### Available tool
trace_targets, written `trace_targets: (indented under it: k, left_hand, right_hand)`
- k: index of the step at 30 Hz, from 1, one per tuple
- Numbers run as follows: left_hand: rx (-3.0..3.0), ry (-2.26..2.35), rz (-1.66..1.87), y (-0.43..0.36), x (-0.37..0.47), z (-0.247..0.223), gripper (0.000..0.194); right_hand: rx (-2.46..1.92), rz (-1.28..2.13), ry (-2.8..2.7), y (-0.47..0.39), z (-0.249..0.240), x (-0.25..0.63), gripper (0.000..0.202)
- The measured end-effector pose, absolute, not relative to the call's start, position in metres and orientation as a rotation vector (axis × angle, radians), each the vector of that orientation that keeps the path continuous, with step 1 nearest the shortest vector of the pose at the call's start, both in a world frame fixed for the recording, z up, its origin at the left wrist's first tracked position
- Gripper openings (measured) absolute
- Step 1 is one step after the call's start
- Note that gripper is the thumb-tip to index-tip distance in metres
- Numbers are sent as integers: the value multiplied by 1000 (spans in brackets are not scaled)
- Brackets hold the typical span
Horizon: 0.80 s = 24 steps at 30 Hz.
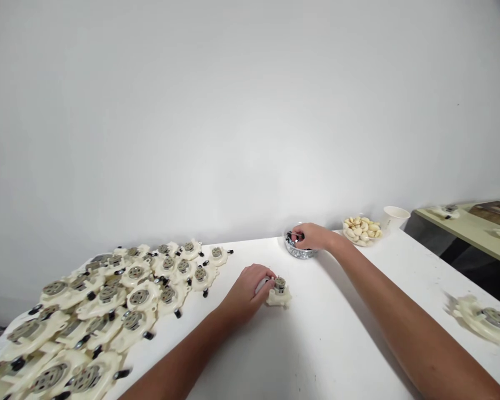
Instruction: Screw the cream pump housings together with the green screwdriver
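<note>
My left hand is closed around the left side of a cream plastic motor housing on the white table. A round grey motor stands out at its top, and my fingers hide part of the piece. Farther off, my right hand dips its fingers into a clear bowl of small shiny metal and black parts. Those fingers are bent together at the bowl's near contents; what they pinch, if anything, is too small to make out.
Many similar motor housings with black stubs are piled on the left. To the right stand a bowl of cream round pieces and a white cup. Another housing lies at the right edge. Behind it is a greenish table.
</note>
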<state>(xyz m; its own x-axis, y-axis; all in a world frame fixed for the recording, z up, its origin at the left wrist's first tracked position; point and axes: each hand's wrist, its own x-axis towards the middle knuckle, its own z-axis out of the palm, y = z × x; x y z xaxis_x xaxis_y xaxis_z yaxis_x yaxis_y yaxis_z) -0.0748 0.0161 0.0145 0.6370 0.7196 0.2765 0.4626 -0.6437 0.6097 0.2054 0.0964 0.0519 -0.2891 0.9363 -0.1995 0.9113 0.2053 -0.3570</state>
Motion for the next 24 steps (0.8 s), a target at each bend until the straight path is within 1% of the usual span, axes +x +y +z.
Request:
trace_targets:
  k: [8, 17, 24]
  left_hand:
    - [2365, 923, 673, 15, -74, 17, 26]
    - [2355, 914, 684, 16, -75, 14, 26]
    - [2360, 903, 689, 17, -75, 12, 25]
  right_hand:
    - [-1974, 642, -2323, 101, 47, 213, 28]
    - [-1904, 724, -2307, 104, 44, 221, 26]
    - [-1812, 530, -2188, 108, 46, 231, 26]
